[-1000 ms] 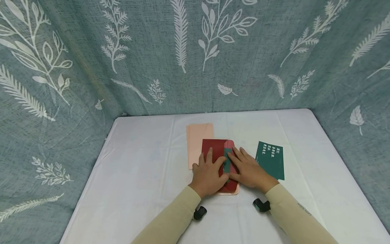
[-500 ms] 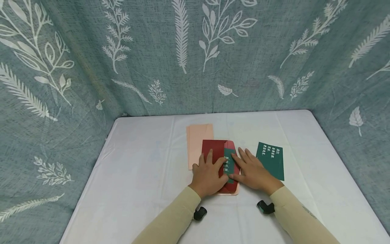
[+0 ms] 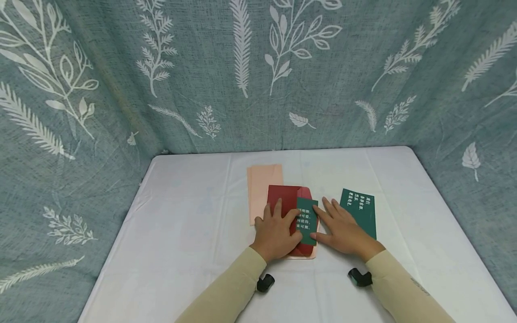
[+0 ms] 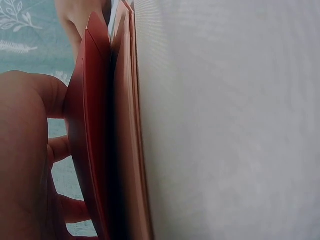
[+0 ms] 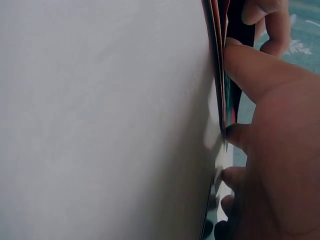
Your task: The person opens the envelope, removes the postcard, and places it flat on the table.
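A dark red envelope (image 3: 284, 193) lies on a small stack of pale pink envelopes (image 3: 264, 177) in the head view. My left hand (image 3: 276, 231) rests on it with spread fingers, pressing it down. In the left wrist view those fingers touch the red envelope (image 4: 90, 125) above the pink ones (image 4: 130, 100). A green card (image 3: 308, 222) with white writing sticks out of the red envelope's right side. My right hand (image 3: 343, 229) lies beside it, thumb and forefinger tips touching the card's right edge, other fingers extended. Part of the card is hidden inside the envelope.
A larger green card (image 3: 359, 211) with white writing lies right of my right hand, partly covered by it. White cloth (image 3: 194, 224) covers the table. A green leaf-patterned curtain (image 3: 258, 121) stands behind and at both sides.
My right hand has moved to the right, and the green card has slid rightward out of the red envelope, showing more writing. My left hand has stayed in place.
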Tool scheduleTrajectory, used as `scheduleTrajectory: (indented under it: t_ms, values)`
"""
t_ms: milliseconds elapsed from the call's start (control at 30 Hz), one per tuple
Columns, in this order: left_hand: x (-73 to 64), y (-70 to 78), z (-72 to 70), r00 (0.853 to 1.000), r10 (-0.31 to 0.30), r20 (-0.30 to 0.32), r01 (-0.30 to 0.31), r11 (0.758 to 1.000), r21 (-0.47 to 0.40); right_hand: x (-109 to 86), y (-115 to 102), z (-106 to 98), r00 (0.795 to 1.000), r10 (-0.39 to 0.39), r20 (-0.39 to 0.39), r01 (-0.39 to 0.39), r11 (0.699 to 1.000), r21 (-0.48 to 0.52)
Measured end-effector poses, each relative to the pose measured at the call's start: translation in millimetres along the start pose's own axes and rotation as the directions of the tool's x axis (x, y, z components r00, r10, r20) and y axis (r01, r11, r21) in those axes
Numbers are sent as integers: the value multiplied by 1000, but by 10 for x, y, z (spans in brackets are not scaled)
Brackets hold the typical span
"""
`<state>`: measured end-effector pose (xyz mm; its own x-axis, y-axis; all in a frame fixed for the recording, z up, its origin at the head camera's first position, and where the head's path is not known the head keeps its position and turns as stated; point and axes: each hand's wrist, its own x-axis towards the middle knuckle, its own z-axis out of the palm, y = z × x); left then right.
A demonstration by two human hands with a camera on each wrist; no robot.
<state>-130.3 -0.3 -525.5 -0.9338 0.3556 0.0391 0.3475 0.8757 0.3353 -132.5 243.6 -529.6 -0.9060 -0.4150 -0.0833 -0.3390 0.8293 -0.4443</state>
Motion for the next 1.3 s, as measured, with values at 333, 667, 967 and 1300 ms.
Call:
scheduleTrajectory:
  t_ms: [333, 667, 967, 1300]
  values:
    - [-3, 14, 0, 1000, -18, 12, 18, 1000, -4, -70, 95, -4, 1000, -1, -1, 1, 1000, -15]
    - [-12, 2, 5, 1000, -11, 10, 11, 1000, 19, -109, 96, -52, 999, -22, -30, 22, 1000, 20]
    - [-10, 5, 22, 1000, -12, 2, 12, 1000, 15, -110, 9, -139, 981, 59, -187, 10, 937, 348]
    - [-14, -2, 31, 1000, -13, -1, 13, 1000, 6, -53, -110, -184, 944, 330, -10, -165, 497, 852]
